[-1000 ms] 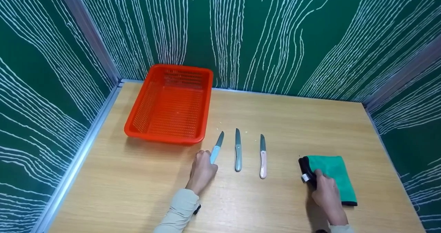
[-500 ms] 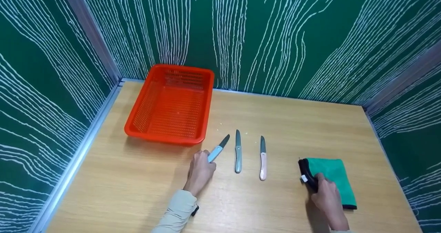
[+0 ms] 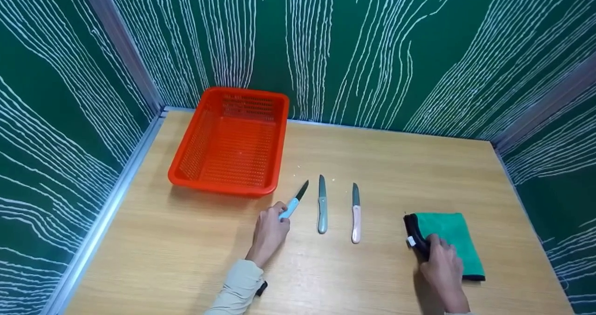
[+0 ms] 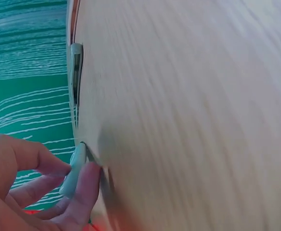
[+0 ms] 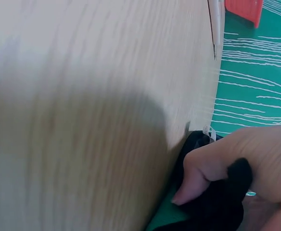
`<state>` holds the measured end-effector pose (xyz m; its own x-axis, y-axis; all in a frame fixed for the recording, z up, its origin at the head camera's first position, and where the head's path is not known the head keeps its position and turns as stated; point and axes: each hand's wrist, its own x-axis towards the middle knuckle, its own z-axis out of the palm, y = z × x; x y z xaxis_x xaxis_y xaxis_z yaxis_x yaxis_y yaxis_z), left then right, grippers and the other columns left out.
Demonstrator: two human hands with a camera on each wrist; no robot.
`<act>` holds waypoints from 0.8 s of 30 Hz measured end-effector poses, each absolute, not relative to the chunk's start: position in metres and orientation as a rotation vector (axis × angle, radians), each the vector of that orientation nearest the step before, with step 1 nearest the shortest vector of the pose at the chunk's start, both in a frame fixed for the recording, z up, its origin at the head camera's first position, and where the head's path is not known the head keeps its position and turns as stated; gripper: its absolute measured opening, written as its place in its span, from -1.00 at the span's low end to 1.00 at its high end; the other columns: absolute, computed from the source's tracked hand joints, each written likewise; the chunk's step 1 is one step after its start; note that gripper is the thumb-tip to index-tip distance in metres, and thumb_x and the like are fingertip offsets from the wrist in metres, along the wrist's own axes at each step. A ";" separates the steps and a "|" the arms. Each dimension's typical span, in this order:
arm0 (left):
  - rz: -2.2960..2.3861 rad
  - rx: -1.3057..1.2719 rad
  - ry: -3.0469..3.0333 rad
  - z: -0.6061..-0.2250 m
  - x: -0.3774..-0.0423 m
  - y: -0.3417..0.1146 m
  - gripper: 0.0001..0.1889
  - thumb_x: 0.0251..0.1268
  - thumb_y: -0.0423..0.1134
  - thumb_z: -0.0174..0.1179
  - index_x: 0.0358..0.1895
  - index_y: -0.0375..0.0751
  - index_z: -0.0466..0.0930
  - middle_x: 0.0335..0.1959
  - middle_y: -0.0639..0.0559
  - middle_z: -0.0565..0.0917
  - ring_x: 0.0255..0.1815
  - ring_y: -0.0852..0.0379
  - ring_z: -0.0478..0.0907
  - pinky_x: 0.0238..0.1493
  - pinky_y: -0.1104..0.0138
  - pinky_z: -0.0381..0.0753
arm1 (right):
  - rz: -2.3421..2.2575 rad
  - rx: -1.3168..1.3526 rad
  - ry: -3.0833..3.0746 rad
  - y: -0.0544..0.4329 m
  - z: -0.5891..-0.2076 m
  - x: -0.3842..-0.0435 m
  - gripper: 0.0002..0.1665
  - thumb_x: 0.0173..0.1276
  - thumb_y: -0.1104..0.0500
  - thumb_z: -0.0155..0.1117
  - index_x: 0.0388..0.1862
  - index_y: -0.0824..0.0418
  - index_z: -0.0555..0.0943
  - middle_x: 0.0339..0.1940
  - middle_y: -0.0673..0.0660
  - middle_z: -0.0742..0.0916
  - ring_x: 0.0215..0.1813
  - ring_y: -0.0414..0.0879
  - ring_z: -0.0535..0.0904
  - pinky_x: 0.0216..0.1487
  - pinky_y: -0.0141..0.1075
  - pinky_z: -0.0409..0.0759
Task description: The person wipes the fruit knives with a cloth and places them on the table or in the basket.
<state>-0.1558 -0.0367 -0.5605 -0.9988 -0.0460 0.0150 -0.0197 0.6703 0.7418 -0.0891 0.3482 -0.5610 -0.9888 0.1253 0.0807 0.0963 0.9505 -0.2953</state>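
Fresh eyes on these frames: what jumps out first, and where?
Probably the red basket at the back left of the table, bright against the streaked green wall. Next, the blue-handled knife pinched in the left hand, left of the gray-green knife and pink knife lying side by side. Then the green cloth at the right, gripped by the right hand.

On the table (image 3: 396, 166), the basket (image 3: 238, 152) is set beyond the left hand (image 3: 269, 231) and to its left, a wall (image 3: 270, 49) behind it; a first knife (image 3: 291, 206) is held in that hand; a second knife (image 3: 322, 205) is laid just to its right, a third knife (image 3: 356, 215) farther right, both between the hands; the cloth (image 3: 458, 240) is gripped by the right hand (image 3: 442, 263) and mostly laid beyond it.
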 end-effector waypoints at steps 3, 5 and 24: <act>-1.321 0.084 -2.837 -0.559 -0.156 -0.036 -0.76 0.14 -0.48 0.21 -0.11 -0.24 0.63 -0.27 -0.11 0.63 -0.37 0.06 0.50 -0.29 0.27 0.62 | 0.459 -0.183 -3.006 0.348 -0.561 -0.088 -0.34 -0.29 0.56 0.21 -0.03 0.43 0.40 -0.22 0.47 0.56 -0.27 0.33 0.44 -0.53 0.13 0.45; -1.362 0.094 -2.819 -0.559 -0.156 -0.035 -0.75 0.16 -0.49 0.18 -0.08 -0.26 0.63 -0.24 -0.13 0.63 -0.35 0.05 0.51 -0.23 0.24 0.64 | 0.467 -0.194 -3.009 0.347 -0.561 -0.088 -0.33 -0.29 0.56 0.20 -0.03 0.43 0.41 -0.20 0.48 0.55 -0.25 0.34 0.44 -0.51 0.14 0.46; -1.294 -0.037 -2.747 -0.559 -0.160 -0.038 -0.71 0.04 -0.50 0.32 -0.10 -0.34 0.68 -0.19 -0.14 0.69 -0.27 0.10 0.58 -0.13 0.21 0.66 | 0.503 -0.201 -2.982 0.345 -0.557 -0.085 -0.33 -0.18 0.56 0.18 0.05 0.43 0.35 -0.27 0.54 0.55 -0.37 0.43 0.52 -0.49 0.22 0.50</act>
<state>-0.1599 -0.0384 -0.5595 -0.9942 -0.0225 0.1050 0.0666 0.6375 0.7675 -0.0855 0.3454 -0.5565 -0.9851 0.1487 0.0869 0.1119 0.9363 -0.3329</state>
